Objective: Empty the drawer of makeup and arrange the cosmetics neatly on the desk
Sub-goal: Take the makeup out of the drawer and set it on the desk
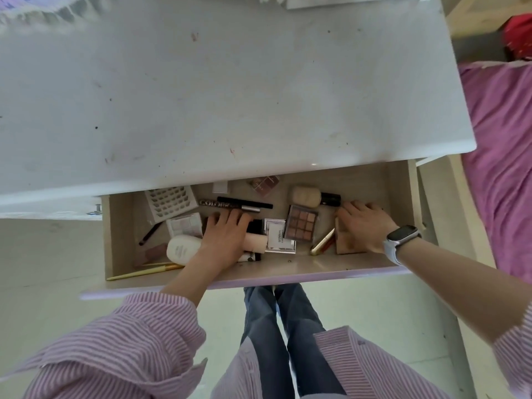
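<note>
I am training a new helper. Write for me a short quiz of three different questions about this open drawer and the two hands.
1. True or false: the desk top already carries the cosmetics in a neat row.
2. Which hand wears the watch? A) left hand B) right hand
3. Fill in: the nine-pan eyeshadow palette lies in the drawer between the two ____.

Key
1. False: no cosmetics show on the desk top; they lie in the drawer.
2. B
3. hands
</note>
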`<state>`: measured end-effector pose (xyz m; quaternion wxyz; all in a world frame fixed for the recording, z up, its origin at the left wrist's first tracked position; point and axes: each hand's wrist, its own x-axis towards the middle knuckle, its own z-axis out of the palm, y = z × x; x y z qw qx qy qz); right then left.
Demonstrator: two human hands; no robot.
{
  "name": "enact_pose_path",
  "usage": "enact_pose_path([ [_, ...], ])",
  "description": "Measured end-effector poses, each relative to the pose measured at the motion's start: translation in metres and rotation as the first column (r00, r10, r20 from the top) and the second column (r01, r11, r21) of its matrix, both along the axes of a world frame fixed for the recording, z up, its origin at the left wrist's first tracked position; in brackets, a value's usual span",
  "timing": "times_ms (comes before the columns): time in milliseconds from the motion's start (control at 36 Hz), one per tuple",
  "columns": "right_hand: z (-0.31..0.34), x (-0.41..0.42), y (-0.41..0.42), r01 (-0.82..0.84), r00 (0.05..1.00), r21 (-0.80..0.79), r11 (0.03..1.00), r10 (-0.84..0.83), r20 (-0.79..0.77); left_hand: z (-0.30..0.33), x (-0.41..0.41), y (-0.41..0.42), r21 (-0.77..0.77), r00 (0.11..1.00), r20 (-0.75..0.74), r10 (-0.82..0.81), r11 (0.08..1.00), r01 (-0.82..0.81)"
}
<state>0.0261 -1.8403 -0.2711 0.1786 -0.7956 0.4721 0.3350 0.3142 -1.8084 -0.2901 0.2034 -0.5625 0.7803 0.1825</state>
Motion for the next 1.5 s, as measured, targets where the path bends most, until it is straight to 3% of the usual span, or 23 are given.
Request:
enact_pose_path([
  [278,0.006,-0.006,-0.009,0.185,0.971,0.253,0.950,-0.216,0.101,0.000,-0.003,-0.009,0.121,1.000,0.017,-0.016,0.993,0.014],
  [333,0.011,-0.004,-0.006,0.204,0.962,0.313,0.928,-0.249,0.113,0.004,-0.003,-0.010,0.128,1.000,-0.013,-0.003,0.992,0.004],
  [444,0.027,-0.002,-0.002,0.234,0.919,0.289,0.928,-0.308,0.246,0.020,-0.006,-0.011,0.147,0.986,-0.141,0.085,0.987,-0.064],
  [611,0.072,0.008,-0.020,0.361,0.656,0.485,0.797,-0.586,0.475,0.070,-0.009,-0.019,0.254,0.893,-0.321,0.314,0.937,-0.238],
  [778,0.118,0.038,-0.055,0.351,0.300,0.637,0.686,-0.727,0.618,0.130,-0.003,-0.042,0.311,0.580,-0.602,0.549,0.830,-0.463],
  [861,0.126,0.062,-0.080,0.488,0.087,0.637,0.597,-0.759,0.645,0.151,0.000,-0.069,0.253,0.470,-0.663,0.583,0.765,-0.593],
  [917,0.128,0.082,-0.100,0.557,0.039,0.600,0.574,-0.740,0.672,0.160,0.005,-0.092,0.233,0.413,-0.668,0.619,0.702,-0.673],
  [1056,0.121,0.134,-0.150,0.667,0.106,0.497,0.556,-0.730,0.675,0.158,0.026,-0.155,0.203,0.343,-0.620,0.706,0.566,-0.799],
  [1222,0.112,0.180,-0.191,0.710,0.129,0.449,0.543,-0.727,0.675,0.133,0.055,-0.207,0.153,0.362,-0.591,0.721,0.540,-0.827],
  [1333,0.110,0.198,-0.203,0.733,0.183,0.368,0.572,-0.687,0.703,0.123,0.068,-0.230,0.020,0.488,-0.568,0.663,0.603,-0.797],
  [1472,0.110,0.200,-0.203,0.740,0.454,0.074,0.669,-0.577,0.678,0.110,0.080,-0.242,-0.154,0.635,-0.471,0.613,0.651,-0.743],
  [1500,0.109,0.198,-0.204,0.733,0.470,0.055,0.678,-0.563,0.680,0.108,0.081,-0.243,-0.184,0.663,-0.448,0.600,0.664,-0.725],
])
